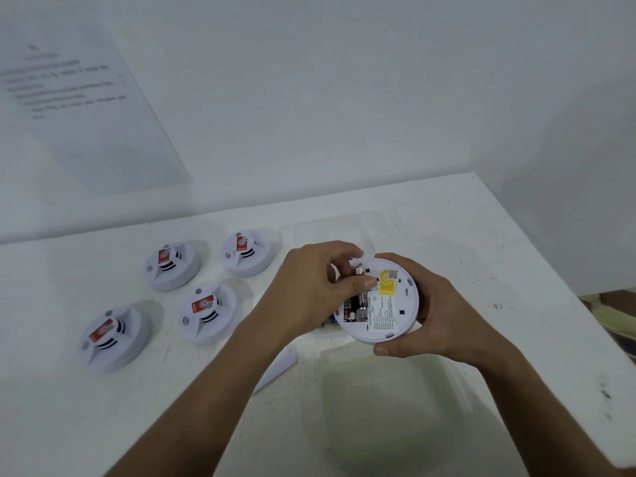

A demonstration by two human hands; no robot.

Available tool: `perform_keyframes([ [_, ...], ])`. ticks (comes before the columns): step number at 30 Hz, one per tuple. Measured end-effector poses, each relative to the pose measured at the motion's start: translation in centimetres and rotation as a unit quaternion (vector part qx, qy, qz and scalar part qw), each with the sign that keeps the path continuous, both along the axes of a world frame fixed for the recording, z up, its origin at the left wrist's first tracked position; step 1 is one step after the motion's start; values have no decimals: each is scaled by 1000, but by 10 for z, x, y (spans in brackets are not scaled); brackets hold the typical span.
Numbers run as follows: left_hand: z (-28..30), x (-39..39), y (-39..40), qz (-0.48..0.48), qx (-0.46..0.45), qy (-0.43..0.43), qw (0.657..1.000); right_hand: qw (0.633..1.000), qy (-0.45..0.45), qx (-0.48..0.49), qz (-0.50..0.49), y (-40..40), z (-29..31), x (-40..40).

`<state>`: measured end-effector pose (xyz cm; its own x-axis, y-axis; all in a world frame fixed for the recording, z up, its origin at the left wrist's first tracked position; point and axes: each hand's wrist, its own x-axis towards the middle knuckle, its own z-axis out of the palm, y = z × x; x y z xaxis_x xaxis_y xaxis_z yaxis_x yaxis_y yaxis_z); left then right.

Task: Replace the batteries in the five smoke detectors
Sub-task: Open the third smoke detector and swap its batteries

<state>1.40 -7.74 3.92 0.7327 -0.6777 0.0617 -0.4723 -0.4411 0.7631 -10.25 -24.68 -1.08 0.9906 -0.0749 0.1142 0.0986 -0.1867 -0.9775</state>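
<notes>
**Fifth detector held open, battery at the fingertips**

The right hand (444, 315) curls its grip around the rim of an upturned smoke detector (382, 301), held above the bench (481, 235) near its right edge. The left hand (309, 290) pinches a battery (359, 271) over the open compartment, where two black batteries (356, 306) lie. Four other smoke detectors (206, 311) sit face-up towards the bench's left, well apart from the hands.
</notes>
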Motion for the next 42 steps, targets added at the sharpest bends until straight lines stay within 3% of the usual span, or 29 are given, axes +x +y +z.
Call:
perform_keyframes([
  [4, -5, -6, 13, 0, -21, -20, 1000, 1000, 4, -1, 4, 2, -1, 3],
  [7, -7, -4, 31, -65, -2, 49, 997, 1000, 6, 3, 7, 3, 1, 5],
  [10, -11, -1, 45, -101, 9, 63, 993, 1000, 8, -7, 16, 6, 3, 6],
  [20, -15, -2, 73, -89, -6, 2, 996, 998, 18, -20, 50, 30, 7, 27],
  [25, -30, -6, 95, -16, -23, 30, 999, 999, 3, 1, 54, 39, 3, 35],
  [29, -55, -7, 125, 89, 62, 18, 994, 999, -2, 2, 50, 34, 2, 33],
  [34, -83, -13, 147, 111, 222, -2, 969, 998, 17, -19, 50, 36, 0, 27],
  [42, -99, -22, 160, 99, 205, -61, 972, 995, 42, -19, 91, 48, -3, 29],
])
